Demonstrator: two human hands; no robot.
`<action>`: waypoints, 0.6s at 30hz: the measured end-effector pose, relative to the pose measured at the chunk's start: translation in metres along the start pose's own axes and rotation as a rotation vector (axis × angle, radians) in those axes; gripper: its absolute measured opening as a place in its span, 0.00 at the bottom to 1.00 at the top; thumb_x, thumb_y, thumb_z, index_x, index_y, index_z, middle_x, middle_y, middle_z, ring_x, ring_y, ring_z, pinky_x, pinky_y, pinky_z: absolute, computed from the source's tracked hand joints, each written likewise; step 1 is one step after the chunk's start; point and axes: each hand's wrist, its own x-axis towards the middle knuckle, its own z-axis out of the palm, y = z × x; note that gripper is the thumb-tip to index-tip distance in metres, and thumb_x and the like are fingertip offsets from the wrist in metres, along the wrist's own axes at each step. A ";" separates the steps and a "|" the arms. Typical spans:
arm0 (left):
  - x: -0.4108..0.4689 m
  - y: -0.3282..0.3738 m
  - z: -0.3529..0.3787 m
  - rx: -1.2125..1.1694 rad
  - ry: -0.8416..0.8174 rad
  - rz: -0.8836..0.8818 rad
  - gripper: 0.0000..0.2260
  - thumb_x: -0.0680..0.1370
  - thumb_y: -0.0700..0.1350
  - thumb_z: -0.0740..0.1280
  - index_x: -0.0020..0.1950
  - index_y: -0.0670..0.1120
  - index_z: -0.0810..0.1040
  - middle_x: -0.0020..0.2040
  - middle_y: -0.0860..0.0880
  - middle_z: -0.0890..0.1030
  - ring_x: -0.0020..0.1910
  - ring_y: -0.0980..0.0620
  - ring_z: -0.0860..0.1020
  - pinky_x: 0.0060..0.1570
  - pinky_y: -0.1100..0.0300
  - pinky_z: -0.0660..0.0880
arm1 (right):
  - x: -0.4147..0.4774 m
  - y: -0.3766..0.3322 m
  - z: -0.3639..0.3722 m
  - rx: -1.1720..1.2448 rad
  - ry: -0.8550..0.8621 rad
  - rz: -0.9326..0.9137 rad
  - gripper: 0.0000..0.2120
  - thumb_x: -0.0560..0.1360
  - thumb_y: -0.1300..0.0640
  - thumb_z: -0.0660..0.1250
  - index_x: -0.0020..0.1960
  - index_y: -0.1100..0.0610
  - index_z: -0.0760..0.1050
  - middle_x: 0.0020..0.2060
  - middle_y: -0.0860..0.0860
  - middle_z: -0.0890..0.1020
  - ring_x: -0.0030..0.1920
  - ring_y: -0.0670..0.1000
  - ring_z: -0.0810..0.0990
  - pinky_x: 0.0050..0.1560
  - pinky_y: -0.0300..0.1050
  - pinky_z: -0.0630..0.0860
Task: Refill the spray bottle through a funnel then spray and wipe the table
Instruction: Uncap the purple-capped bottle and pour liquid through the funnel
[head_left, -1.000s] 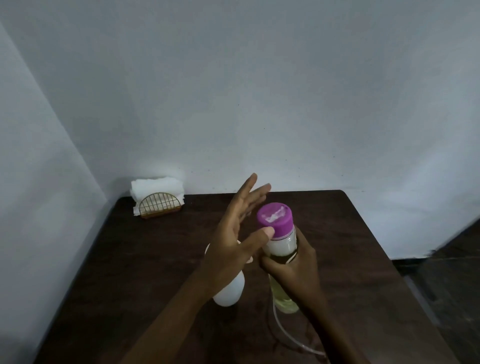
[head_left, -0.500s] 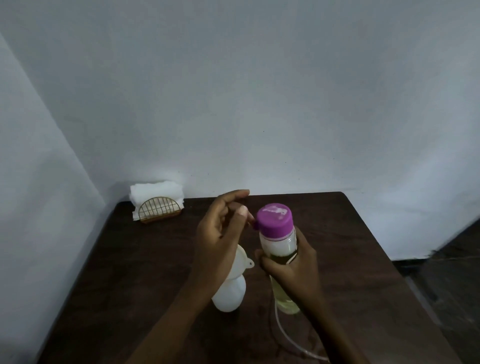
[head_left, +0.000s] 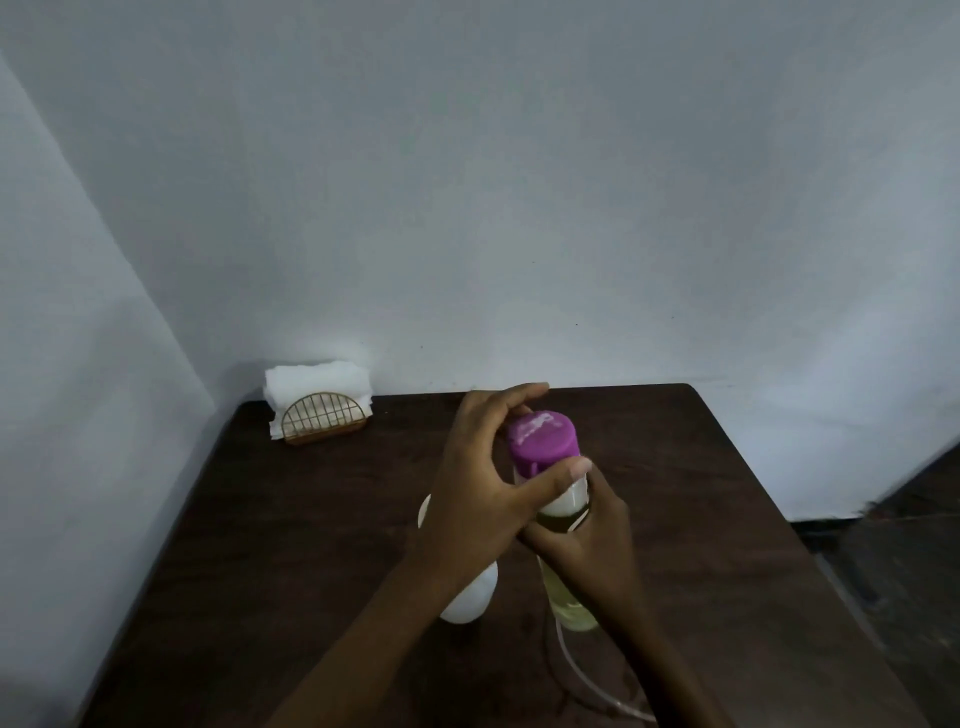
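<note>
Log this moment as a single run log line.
left hand: grips purple cap | right hand: holds refill bottle | white spray bottle: stands on table | pour: not started

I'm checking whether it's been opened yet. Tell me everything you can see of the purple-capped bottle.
The purple-capped bottle is a slim, clear, plastic-looking cylinder with yellowish liquid low down and a whitish band near the neck. Its purple cap is on. It stands about upright over the dark table; whether its base rests there is unclear. The right hand grips its middle; the left hand pinches the cap.
</note>
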 end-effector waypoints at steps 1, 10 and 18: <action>-0.001 0.001 0.001 -0.007 -0.013 -0.014 0.33 0.63 0.61 0.71 0.65 0.58 0.66 0.58 0.56 0.71 0.57 0.62 0.72 0.52 0.70 0.72 | 0.000 0.000 0.001 -0.001 -0.004 -0.004 0.22 0.62 0.54 0.75 0.55 0.56 0.75 0.44 0.53 0.83 0.43 0.49 0.83 0.42 0.39 0.79; -0.003 0.002 -0.023 -0.448 -0.217 -0.085 0.27 0.73 0.36 0.58 0.72 0.50 0.60 0.66 0.48 0.75 0.66 0.52 0.72 0.60 0.61 0.72 | -0.001 0.001 0.000 -0.041 0.019 0.036 0.20 0.58 0.50 0.74 0.49 0.51 0.75 0.39 0.55 0.82 0.38 0.50 0.82 0.40 0.44 0.80; -0.006 -0.007 -0.016 -0.115 -0.061 0.036 0.25 0.70 0.49 0.70 0.66 0.51 0.69 0.60 0.54 0.76 0.60 0.57 0.75 0.56 0.68 0.73 | -0.002 0.004 -0.001 -0.014 0.051 0.037 0.21 0.59 0.53 0.73 0.51 0.53 0.76 0.40 0.54 0.83 0.38 0.52 0.83 0.38 0.42 0.80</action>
